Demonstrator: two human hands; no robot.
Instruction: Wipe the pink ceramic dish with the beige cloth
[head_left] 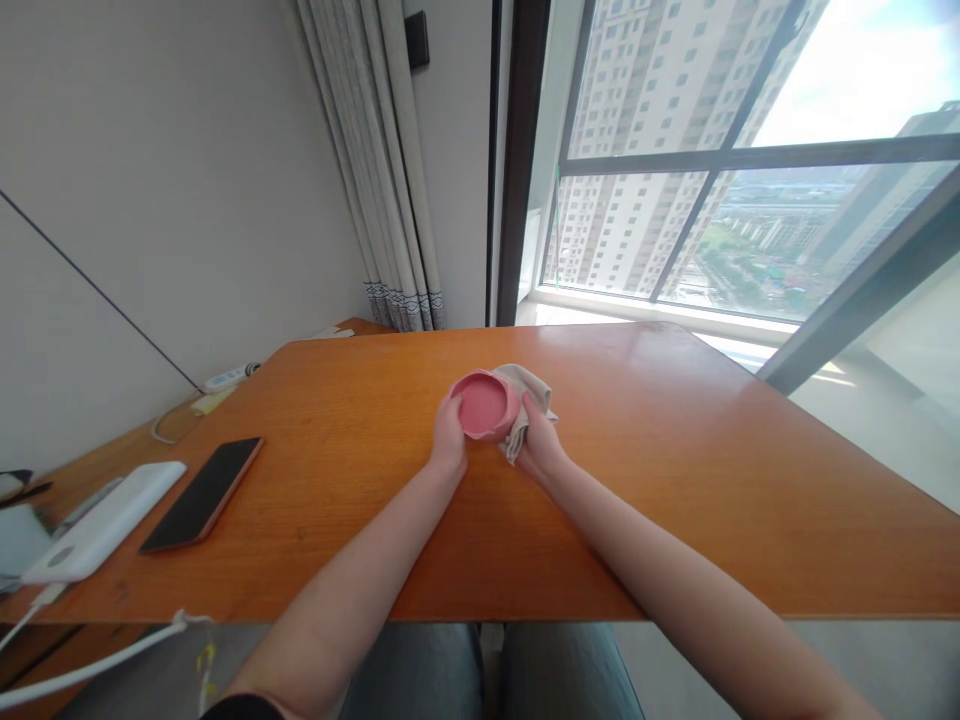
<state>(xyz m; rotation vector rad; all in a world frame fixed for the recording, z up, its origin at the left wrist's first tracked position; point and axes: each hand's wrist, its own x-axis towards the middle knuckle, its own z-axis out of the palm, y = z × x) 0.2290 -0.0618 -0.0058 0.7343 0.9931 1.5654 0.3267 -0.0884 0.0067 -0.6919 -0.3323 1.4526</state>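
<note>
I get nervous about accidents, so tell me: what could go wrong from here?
The round pink bowl might slip: the left hand grips one side, but at the right hand a bunched beige fabric cloth lies against it, perhaps loosening the hold. A drop could knock it on the orange-brown wooden table.

The flat, rounded white device sits close to the table's near edge with a white cable plugged in, so a snag might drag it off.

Wooden tabletop (637,440), orange-brown, spanned the frame's middle and right. At lower left we recorded a dark-screened phone (202,495) lying flat; just left of it, a white rectangular device (109,520), cable (49,594) attached.
</note>
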